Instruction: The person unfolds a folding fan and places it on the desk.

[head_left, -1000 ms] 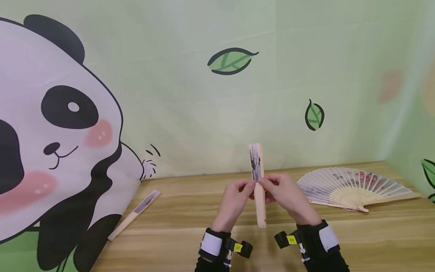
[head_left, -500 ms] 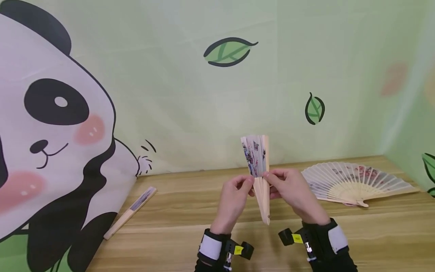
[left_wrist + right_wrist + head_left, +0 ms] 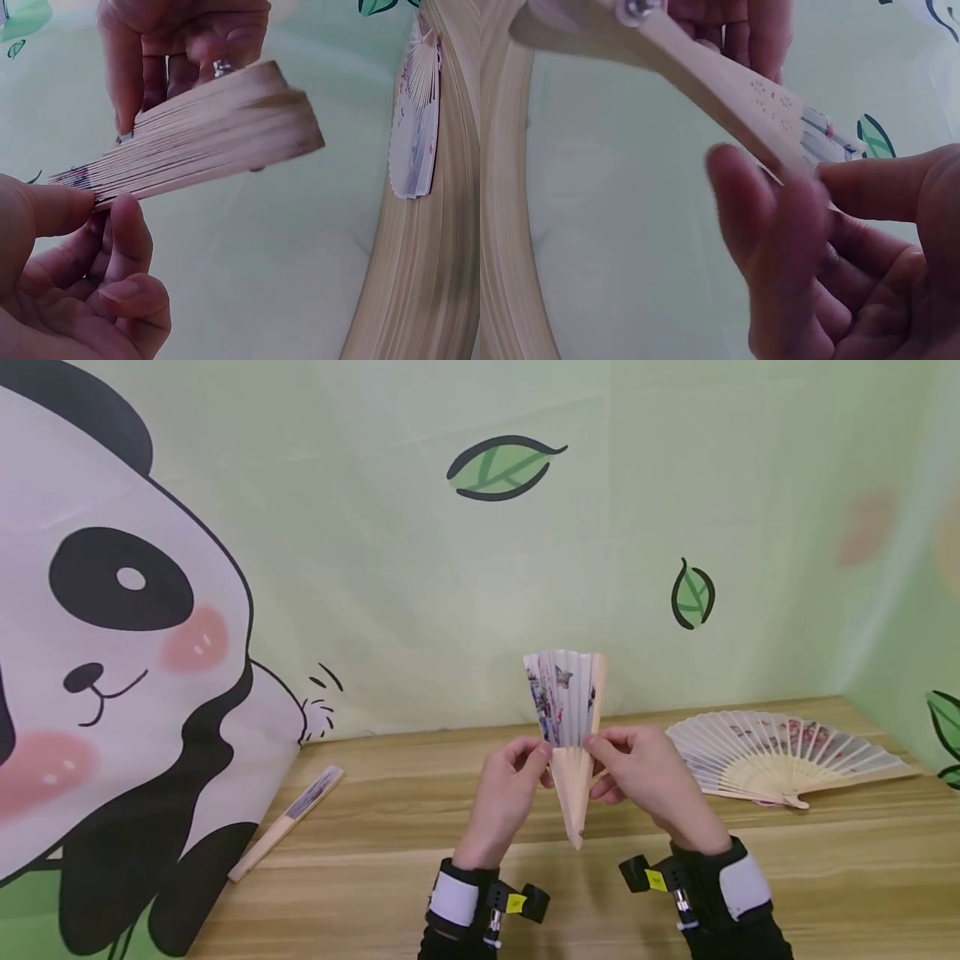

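A bamboo folding fan [image 3: 567,718] with a printed paper leaf is held upright above the wooden table [image 3: 420,868], partly spread at the top, pivot end down. My left hand [image 3: 513,789] pinches its left outer rib between thumb and fingers. My right hand [image 3: 641,772] pinches the right outer rib. In the left wrist view the stacked ribs [image 3: 202,135] run across the frame, my left thumb [image 3: 45,210] pressed to their edge. In the right wrist view the outer rib with its rivet [image 3: 641,9] passes over my right fingers [image 3: 780,255].
A fully spread fan [image 3: 780,756] lies on the table at the right, also visible edge-on [image 3: 416,120]. A folded fan [image 3: 288,831] lies at the left by the panda backdrop [image 3: 112,677]. A green leaf-print cloth wall [image 3: 495,552] stands behind the table.
The fan held by both hands has gone from fully folded to partly spread, its top widening as the hands pull the outer ribs apart. The camera view drifted slightly.
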Demonstrator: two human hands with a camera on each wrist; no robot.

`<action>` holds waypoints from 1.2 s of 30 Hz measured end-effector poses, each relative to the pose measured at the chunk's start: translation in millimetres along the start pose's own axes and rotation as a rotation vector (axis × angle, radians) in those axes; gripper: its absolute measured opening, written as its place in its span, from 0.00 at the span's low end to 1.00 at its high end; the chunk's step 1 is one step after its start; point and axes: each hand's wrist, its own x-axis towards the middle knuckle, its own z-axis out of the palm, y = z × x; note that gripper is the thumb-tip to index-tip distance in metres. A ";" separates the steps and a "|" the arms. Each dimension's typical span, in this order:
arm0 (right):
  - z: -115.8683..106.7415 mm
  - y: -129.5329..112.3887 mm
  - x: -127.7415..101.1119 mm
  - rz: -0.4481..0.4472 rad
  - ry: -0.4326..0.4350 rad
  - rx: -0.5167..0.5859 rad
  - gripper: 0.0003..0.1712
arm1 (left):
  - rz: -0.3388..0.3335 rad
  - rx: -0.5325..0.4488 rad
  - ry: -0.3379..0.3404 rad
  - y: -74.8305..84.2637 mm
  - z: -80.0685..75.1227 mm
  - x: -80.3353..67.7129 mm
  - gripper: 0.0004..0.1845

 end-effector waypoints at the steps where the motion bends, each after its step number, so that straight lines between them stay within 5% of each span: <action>1: -0.7 0.1 -0.3 0.000 0.003 -0.022 0.19 | 0.001 -0.004 -0.003 -0.6 -0.7 0.3 0.12; 9: -4.0 -0.2 -1.1 -0.031 0.014 -0.087 0.17 | -0.026 -0.097 0.000 0.5 -3.0 0.9 0.10; 36: -1.9 -5.6 -5.1 -0.070 0.115 -0.014 0.19 | -0.005 -0.194 0.072 2.7 -5.9 0.7 0.09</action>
